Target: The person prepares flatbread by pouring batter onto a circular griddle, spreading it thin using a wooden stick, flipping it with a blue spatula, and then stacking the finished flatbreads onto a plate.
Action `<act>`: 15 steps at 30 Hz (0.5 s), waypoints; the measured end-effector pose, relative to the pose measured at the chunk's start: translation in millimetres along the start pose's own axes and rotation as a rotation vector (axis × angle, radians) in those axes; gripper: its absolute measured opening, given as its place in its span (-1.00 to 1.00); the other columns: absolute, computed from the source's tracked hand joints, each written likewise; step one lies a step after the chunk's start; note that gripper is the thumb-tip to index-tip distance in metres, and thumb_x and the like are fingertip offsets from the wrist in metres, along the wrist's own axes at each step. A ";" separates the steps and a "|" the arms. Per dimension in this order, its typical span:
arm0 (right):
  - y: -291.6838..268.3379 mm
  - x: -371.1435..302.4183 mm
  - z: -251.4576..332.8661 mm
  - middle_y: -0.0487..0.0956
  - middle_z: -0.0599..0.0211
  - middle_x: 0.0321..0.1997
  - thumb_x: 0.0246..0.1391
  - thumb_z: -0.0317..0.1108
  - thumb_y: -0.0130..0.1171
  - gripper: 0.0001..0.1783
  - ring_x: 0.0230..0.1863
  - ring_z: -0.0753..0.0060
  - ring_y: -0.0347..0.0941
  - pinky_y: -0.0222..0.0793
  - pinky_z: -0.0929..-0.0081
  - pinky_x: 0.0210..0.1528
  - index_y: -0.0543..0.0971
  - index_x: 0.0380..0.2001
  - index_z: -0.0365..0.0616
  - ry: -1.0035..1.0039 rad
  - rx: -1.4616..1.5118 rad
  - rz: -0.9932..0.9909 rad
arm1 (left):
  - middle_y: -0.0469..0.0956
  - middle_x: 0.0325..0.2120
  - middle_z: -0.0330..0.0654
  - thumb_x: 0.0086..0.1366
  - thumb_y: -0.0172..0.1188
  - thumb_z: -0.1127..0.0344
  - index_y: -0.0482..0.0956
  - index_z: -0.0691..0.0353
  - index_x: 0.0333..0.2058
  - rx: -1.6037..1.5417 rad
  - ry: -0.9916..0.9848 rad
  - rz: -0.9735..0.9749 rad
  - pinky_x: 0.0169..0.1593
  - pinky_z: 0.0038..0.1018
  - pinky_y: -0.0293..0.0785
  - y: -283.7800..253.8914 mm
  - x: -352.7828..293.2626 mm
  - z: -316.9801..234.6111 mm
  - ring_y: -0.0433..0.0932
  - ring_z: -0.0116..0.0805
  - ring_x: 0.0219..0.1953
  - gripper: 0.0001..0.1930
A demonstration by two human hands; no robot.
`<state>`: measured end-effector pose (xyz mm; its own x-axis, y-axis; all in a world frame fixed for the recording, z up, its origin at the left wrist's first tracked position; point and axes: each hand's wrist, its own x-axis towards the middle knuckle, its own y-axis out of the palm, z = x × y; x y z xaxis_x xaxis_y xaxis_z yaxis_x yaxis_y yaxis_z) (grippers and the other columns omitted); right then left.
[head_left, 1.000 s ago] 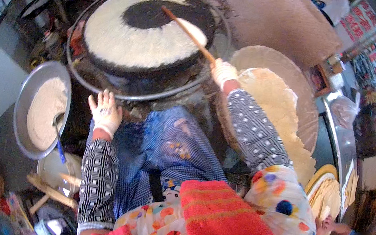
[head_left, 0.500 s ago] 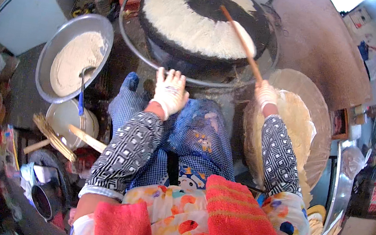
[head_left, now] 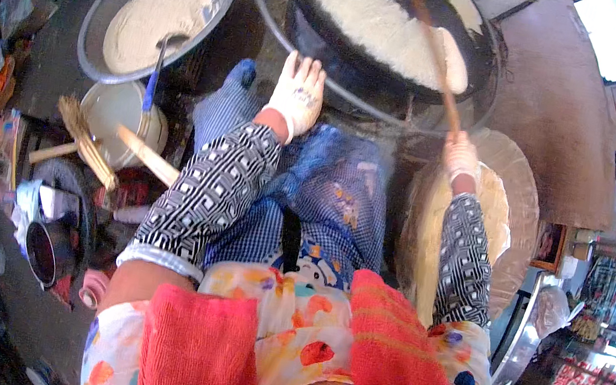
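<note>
A round black griddle point(head_left: 293, 34) stands ahead of me, with pale batter point(head_left: 345, 7) spread in a broad ring and a dark bare patch in its middle. My right hand point(head_left: 462, 156), in a thin pale glove, is closed round the lower end of a long wooden stick point(head_left: 438, 57). The stick reaches across the griddle's right side, beside a thick lobe of batter. My gloved left hand point(head_left: 296, 98) lies with fingers stretched out at the metal hoop point(head_left: 267, 5) around the griddle, seemingly resting on it. Under my right forearm are pale thin flatbreads point(head_left: 487, 221) on a round tray point(head_left: 525, 203).
At left, a metal basin point(head_left: 91, 33) of batter holds a blue-handled ladle point(head_left: 150, 87), above a white bucket point(head_left: 155, 138). A straw brush point(head_left: 86, 141) and another wooden handle point(head_left: 145, 154) lie across the bucket. A brown board point(head_left: 554, 111) stands at the right.
The view has turned, so the griddle sits higher and farther right in the picture. My right hand keeps its grip on the stick; my left hand stays at the hoop.
</note>
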<state>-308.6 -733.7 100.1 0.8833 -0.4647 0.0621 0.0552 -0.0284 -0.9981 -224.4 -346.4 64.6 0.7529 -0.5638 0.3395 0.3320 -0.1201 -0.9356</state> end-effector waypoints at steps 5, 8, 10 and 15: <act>-6.3 12.3 1.3 0.59 -0.14 -0.33 0.20 0.02 -0.05 -0.63 -0.23 -0.26 0.51 0.40 -0.09 -0.19 0.51 -0.29 -0.04 -0.008 -0.008 -0.069 | 0.25 0.27 -0.03 0.35 -0.28 0.32 0.30 0.31 0.21 -0.022 -0.052 0.361 0.38 0.09 -0.31 -21.8 13.2 14.4 0.14 -0.13 0.35 -0.51; 4.8 2.1 -13.8 0.59 -0.12 -0.36 0.22 0.04 -0.08 -0.62 -0.25 -0.30 0.49 0.36 -0.12 -0.20 0.49 -0.29 -0.05 -0.015 -0.050 -0.080 | 0.23 0.28 -0.05 0.36 -0.28 0.33 0.31 0.28 0.21 -0.001 -0.077 0.382 0.37 0.12 -0.33 -22.1 18.5 17.5 0.12 -0.14 0.35 -0.52; 4.3 9.1 -22.4 0.58 -0.12 -0.36 0.22 0.05 -0.09 -0.61 -0.26 -0.30 0.49 0.35 -0.13 -0.21 0.49 -0.28 -0.04 0.045 -0.045 -0.071 | 0.21 0.29 -0.06 0.36 -0.28 0.32 0.30 0.28 0.22 0.053 -0.084 0.443 0.37 0.14 -0.34 -30.9 23.8 22.2 0.11 -0.13 0.36 -0.52; -21.7 -6.2 14.2 0.58 -0.16 -0.30 0.23 0.05 -0.12 -0.57 -0.22 -0.27 0.50 0.35 -0.10 -0.18 0.51 -0.25 -0.10 0.002 -0.021 -0.017 | 0.17 0.32 -0.10 0.36 -0.26 0.27 0.26 0.23 0.25 -0.009 -0.159 0.488 0.37 0.13 -0.36 -26.1 18.2 46.6 0.06 -0.16 0.39 -0.49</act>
<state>-308.6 -717.6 121.4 0.8813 -0.4659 0.0793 0.0604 -0.0552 -0.9966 -192.8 -315.5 99.7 0.8964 -0.4248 -0.1267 -0.0837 0.1185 -0.9894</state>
